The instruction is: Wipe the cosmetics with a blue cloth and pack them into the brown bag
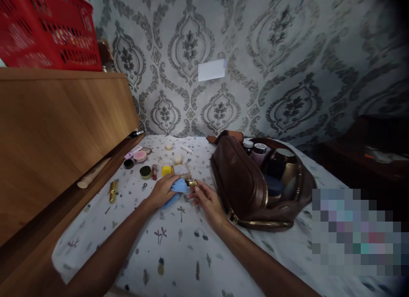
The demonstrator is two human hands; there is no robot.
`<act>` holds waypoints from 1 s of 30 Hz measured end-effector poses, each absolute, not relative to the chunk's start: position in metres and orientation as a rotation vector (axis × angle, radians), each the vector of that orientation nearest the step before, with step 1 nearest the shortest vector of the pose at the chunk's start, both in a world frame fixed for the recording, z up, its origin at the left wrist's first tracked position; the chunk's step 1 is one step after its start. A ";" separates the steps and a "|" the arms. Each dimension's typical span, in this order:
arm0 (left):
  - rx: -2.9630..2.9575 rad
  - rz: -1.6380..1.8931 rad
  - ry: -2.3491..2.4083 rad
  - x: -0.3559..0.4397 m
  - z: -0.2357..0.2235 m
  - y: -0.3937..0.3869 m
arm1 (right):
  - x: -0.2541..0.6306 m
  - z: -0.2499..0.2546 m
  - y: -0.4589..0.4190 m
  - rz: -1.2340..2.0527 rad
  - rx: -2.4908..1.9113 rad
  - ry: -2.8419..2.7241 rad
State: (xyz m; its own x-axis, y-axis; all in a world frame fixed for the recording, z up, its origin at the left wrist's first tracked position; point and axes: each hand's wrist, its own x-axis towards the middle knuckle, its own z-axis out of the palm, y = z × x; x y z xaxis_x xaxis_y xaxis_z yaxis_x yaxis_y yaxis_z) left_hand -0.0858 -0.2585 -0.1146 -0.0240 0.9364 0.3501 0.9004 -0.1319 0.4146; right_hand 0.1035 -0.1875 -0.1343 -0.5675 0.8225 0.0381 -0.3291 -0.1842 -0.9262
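My left hand is closed on a light blue cloth, part of which hangs below the fingers. In the fingertips of my right hand is a small gold tube with a dark end, like a lipstick. That dark end is close to the cloth; whether they touch I cannot tell. Just beyond both hands lies a glittery square compact, with a yellow round container to its left. A larger gold tube lies apart at the left.
Several cosmetics, among them a pink round compact and a green-lidded jar, are spread on the patterned sheet. An unzipped brown leather bag holding bottles stands at the right. Wooden furniture with a red basket borders the left.
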 end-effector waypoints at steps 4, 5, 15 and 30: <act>2.191 0.746 2.076 -0.083 -0.111 -0.260 | 0.105 -0.138 -0.186 1.804 -0.658 -1.284; 2.198 0.733 2.076 -0.082 -0.110 -0.261 | 0.105 -0.140 -0.186 1.786 -0.664 -1.299; 1.952 0.851 2.475 -0.102 -0.090 -0.262 | 0.107 -0.143 -0.187 1.755 -0.685 -1.373; 0.915 0.386 3.160 -0.266 -0.058 -0.245 | 0.106 -0.138 -0.189 1.711 -0.592 -1.416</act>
